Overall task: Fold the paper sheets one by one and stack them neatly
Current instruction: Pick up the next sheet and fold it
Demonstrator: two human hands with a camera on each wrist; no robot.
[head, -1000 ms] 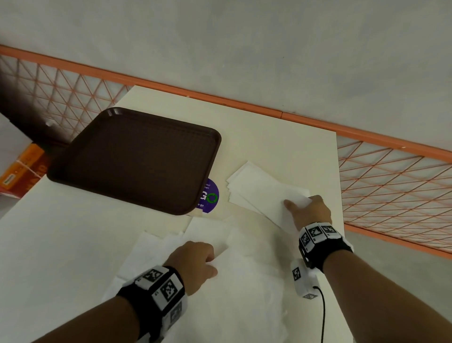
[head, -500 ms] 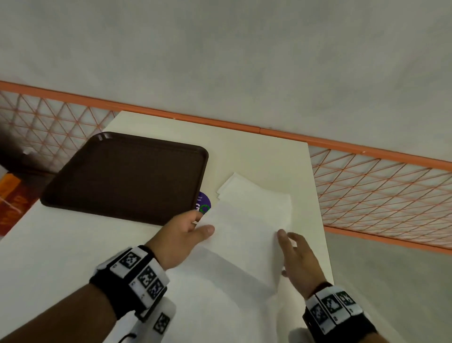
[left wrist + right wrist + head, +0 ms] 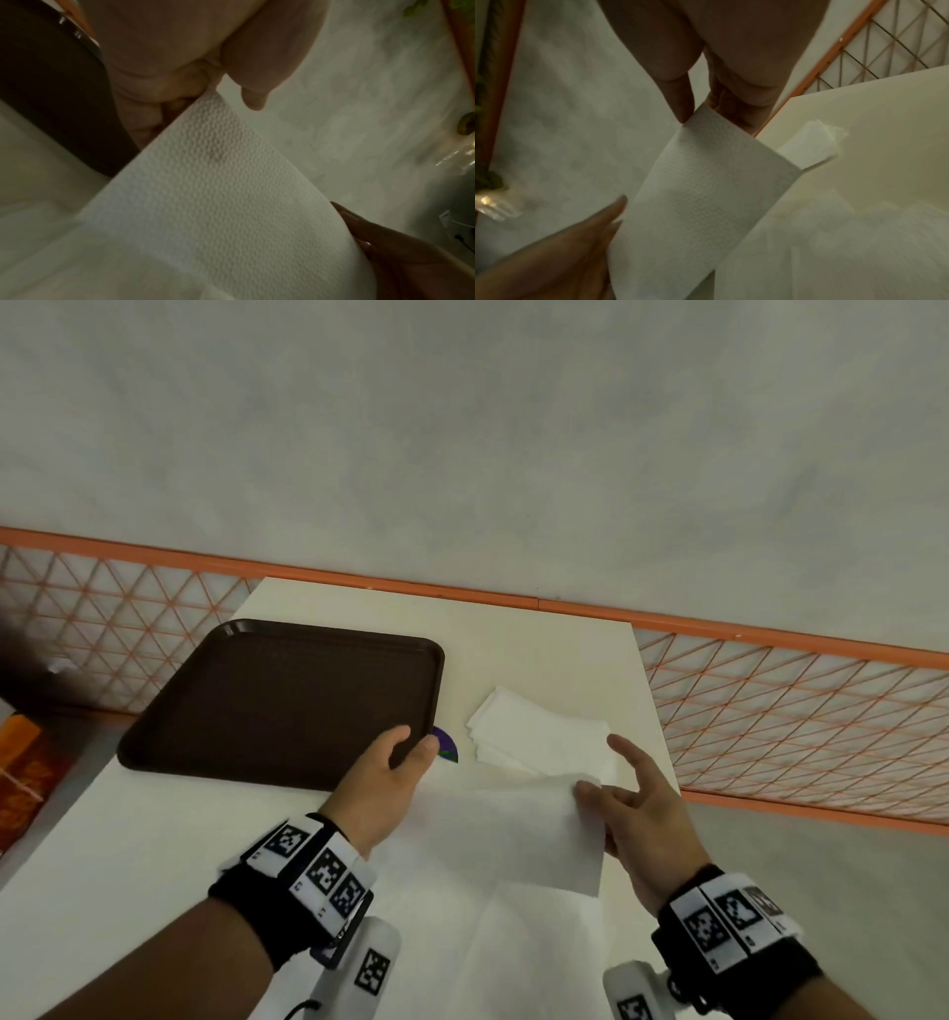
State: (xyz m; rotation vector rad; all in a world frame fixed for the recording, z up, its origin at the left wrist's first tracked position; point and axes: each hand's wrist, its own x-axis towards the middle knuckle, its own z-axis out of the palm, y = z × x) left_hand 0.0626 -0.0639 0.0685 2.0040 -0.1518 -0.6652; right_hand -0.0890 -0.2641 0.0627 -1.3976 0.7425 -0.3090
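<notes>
Brown tray (image 3: 287,695) on white table (image 3: 539,654)

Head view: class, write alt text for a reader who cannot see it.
Two hands, the left hand and the right hand, hold a white paper sheet up by its far corners above a white table. Beyond lie a stack of folded sheets and a brown tray.

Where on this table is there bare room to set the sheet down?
Bare table lies beyond the folded stack, beside the brown tray. More lies left of the left hand, nearer than the tray. Crowded: loose sheets between both hands.
</notes>
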